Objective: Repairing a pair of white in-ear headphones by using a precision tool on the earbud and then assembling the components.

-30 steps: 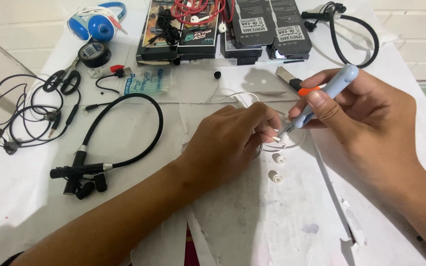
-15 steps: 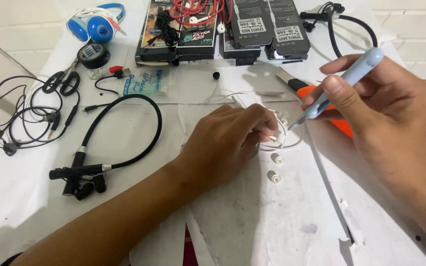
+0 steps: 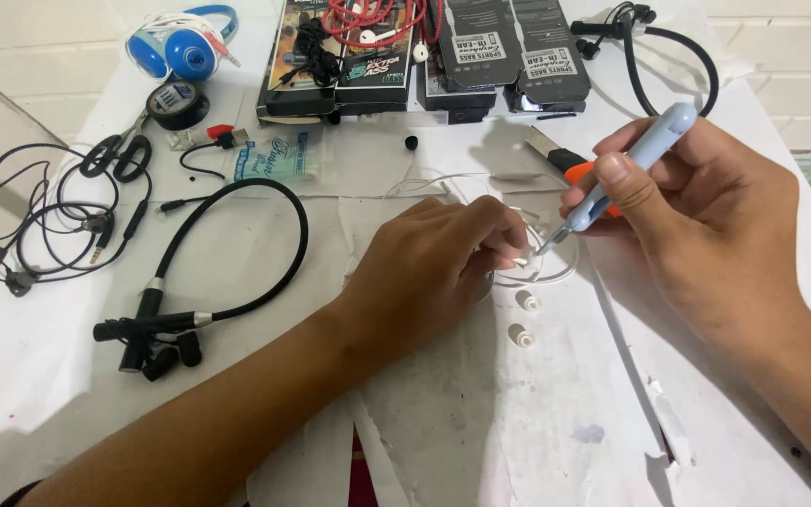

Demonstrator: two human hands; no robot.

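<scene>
White earphone cable (image 3: 518,272) sits mid-table on the white paper sheet (image 3: 481,413), looped in a thin clear-white coil just beside the left hand (image 3: 434,268); that hand lies palm down with fingers curled tight, pinching something small at the fingertips (image 3: 518,252), most likely the cable end or an earbud part, too small to tell. Right hand (image 3: 706,225) holds a pale blue pen-shaped tool (image 3: 626,169) in a pencil grip, fingers closed narrow round the barrel, tip angled down and touching or almost touching the pinched spot. An orange-handled tool (image 3: 574,169) lies under the right hand, partly hidden. Two small white ear tips (image 3: 523,319) rest loose on the paper just below the work point, apart from the cable, so I judge the piece is partly stripped down and the fine work at the joint is in progress, not finished; the tips are not yet back on. Rest of the bench looks untouched: black neckband earphones (image 3: 227,244) to the left, tangled black wired earphones (image 3: 58,225) at the far left, scissors (image 3: 110,155), black tape roll (image 3: 177,101), blue headphones (image 3: 175,47), and black retail boxes (image 3: 424,47) with red earphones (image 3: 368,19) on top along the back edge. Cannot tell whether any joint is made.
</scene>
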